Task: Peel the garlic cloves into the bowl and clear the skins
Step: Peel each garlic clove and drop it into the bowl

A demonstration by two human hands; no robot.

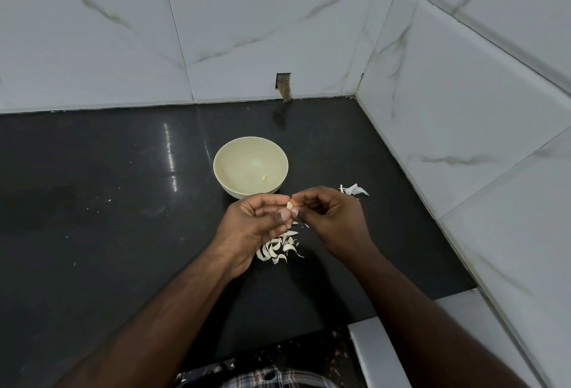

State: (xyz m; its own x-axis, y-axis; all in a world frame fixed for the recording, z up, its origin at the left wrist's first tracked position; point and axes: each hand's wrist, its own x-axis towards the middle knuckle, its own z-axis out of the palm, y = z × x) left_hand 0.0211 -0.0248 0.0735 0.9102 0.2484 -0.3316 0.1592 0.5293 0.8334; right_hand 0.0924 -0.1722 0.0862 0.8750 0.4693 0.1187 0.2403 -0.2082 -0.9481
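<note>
A small pale garlic clove (289, 205) is held just in front of the cream bowl (225, 159). My left hand (258, 227) grips it between thumb and fingers, and my right hand (329, 214) pinches its top end with curled fingertips. One peeled clove (264, 177) lies at the bottom of the bowl. Below my hands a heap of white garlic skins and cloves (279, 247) lies on the black countertop (108, 233), partly hidden by my left hand. A second bit of skin (355, 190) lies behind my right hand.
The black countertop meets white marble-look tiled walls (278, 32) at the back and on the right. A small dark notch (283, 86) sits in the back wall. The counter's front edge (401, 310) steps in near my right forearm.
</note>
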